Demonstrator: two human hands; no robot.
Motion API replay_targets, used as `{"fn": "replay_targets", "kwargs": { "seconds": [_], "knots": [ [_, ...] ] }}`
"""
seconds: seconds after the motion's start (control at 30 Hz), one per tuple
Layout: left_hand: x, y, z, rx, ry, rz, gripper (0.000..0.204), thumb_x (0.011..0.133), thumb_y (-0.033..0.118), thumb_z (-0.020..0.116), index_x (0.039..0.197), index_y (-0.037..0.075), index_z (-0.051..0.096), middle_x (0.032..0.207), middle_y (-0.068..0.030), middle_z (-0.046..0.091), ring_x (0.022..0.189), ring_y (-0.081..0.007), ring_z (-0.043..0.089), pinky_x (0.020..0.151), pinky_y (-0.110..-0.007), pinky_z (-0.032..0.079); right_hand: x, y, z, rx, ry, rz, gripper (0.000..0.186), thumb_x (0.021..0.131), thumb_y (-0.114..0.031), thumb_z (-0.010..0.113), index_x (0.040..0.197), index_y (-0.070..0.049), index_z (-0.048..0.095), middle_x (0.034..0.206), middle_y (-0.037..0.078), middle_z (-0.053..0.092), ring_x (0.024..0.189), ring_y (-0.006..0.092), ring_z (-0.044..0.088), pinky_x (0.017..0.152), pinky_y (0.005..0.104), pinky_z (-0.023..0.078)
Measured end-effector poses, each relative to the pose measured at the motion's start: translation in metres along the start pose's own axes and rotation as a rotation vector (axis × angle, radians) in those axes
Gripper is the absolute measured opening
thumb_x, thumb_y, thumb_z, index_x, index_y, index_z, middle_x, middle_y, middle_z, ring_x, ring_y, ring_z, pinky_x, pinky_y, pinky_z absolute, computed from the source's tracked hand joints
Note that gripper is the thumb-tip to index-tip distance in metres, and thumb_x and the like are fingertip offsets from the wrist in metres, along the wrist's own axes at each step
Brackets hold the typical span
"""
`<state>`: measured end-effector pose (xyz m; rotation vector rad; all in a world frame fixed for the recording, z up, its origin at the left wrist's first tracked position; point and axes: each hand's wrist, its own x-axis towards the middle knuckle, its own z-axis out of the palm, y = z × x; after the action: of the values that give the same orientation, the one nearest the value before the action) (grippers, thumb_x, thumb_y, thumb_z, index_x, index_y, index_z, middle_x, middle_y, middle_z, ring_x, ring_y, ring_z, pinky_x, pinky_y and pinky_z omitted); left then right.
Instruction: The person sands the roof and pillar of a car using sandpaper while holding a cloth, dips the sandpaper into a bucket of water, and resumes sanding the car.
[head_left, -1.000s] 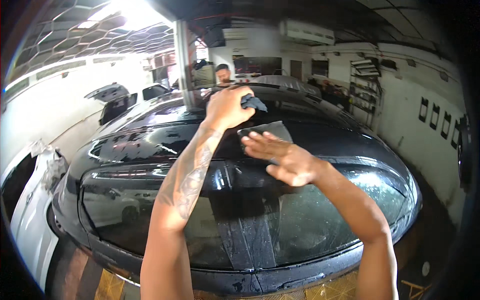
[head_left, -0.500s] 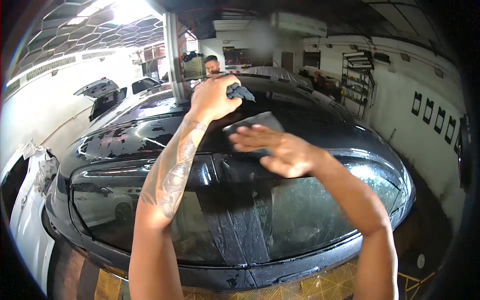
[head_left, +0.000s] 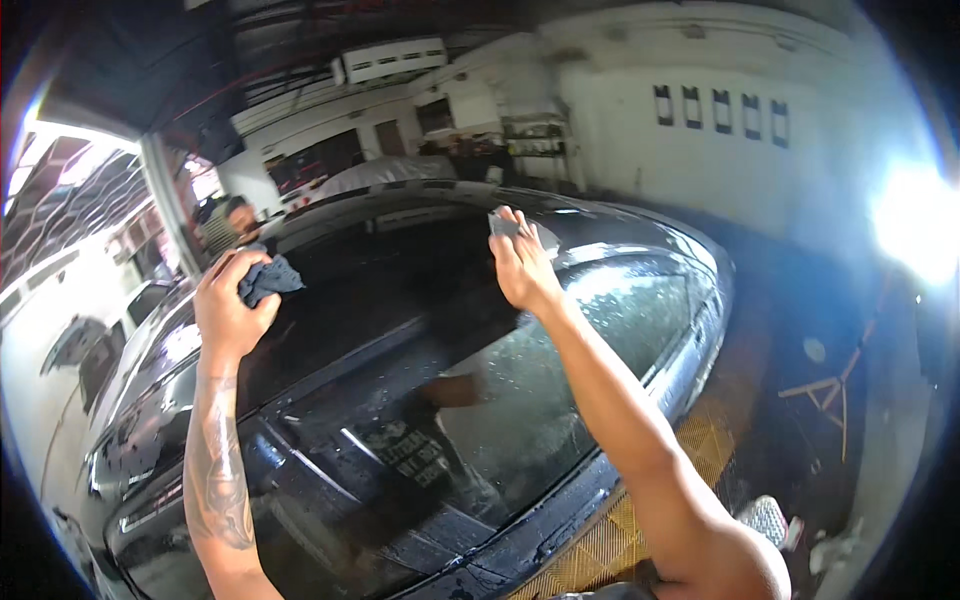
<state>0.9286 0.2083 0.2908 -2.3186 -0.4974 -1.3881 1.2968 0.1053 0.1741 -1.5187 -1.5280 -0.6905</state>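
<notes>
Dark car (head_left: 400, 310) fills middle of frame, roof across centre, wet side window (head_left: 610, 300) at centre right. Grey pad (head_left: 503, 227) at upper centre, over roof edge. Right hand (head_left: 522, 268) flat, fingers extended over pad, not curled round it; likely spreads pressure evenly. Left hand (head_left: 228, 305), left of centre: fingers and thumb closed round bunched blue-grey cloth (head_left: 272, 280), probably wadded for easy carrying. Cloth-roof contact: cannot tell. Co-worker (head_left: 243, 220), upper left, beyond roof. Bright lamp (head_left: 915, 225), right edge.
</notes>
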Motion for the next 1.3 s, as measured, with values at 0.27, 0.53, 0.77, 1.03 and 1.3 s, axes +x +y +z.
{"fn": "replay_targets", "kwargs": {
  "seconds": [0.27,0.53,0.77,1.03,1.3],
  "knots": [
    [0.002,0.002,-0.001,-0.075,-0.031,-0.003,0.033,0.069,0.003,0.064,0.102,0.001,0.066,0.099,-0.0157,0.069,0.098,-0.0341,0.069,0.091,-0.037,0.052,-0.004,0.016,0.029,-0.365,0.126,-0.133,0.033,0.096,-0.022,0.047,0.101,0.008,0.062,0.137,0.040,0.055,0.136,0.0551,0.046,0.117,0.0625,0.030],
    [-0.001,0.009,0.000,-0.069,-0.079,0.069,0.031,0.072,0.011,0.077,0.101,0.005,0.066,0.099,-0.0136,0.068,0.095,-0.0375,0.067,0.085,-0.044,0.053,-0.005,-0.044,0.047,0.250,0.222,-0.054,0.039,0.090,-0.024,0.052,0.105,0.010,0.063,0.143,0.047,0.044,0.135,0.0624,0.041,0.113,0.0728,0.029],
    [0.031,0.050,0.047,0.064,-0.088,0.187,0.024,0.068,0.016,0.081,0.082,0.008,0.063,0.088,-0.0084,0.066,0.081,-0.0332,0.066,0.072,-0.043,0.053,0.008,0.048,0.045,-0.269,0.108,0.131,0.044,0.098,-0.027,0.039,0.110,0.005,0.066,0.145,0.041,0.046,0.137,0.0575,0.042,0.116,0.0660,0.029],
    [0.094,0.176,0.191,-0.045,-0.162,0.203,0.025,0.067,0.026,0.076,0.084,0.010,0.067,0.086,-0.0085,0.069,0.083,-0.0339,0.070,0.073,-0.045,0.055,-0.020,0.171,-0.003,-0.121,-0.033,-0.052,0.036,0.100,-0.025,0.045,0.116,0.002,0.063,0.147,0.035,0.048,0.146,0.0481,0.036,0.120,0.0576,0.028],
    [0.124,0.169,0.236,-0.112,-0.218,0.000,0.026,0.071,0.025,0.079,0.087,0.008,0.067,0.084,-0.0105,0.070,0.080,-0.0340,0.071,0.072,-0.044,0.056,-0.010,0.225,-0.072,0.749,-0.355,-0.301,0.060,0.086,-0.015,0.045,0.143,0.002,0.054,0.156,0.020,0.048,0.151,0.0353,0.035,0.127,0.0467,0.020]
  ]
}}
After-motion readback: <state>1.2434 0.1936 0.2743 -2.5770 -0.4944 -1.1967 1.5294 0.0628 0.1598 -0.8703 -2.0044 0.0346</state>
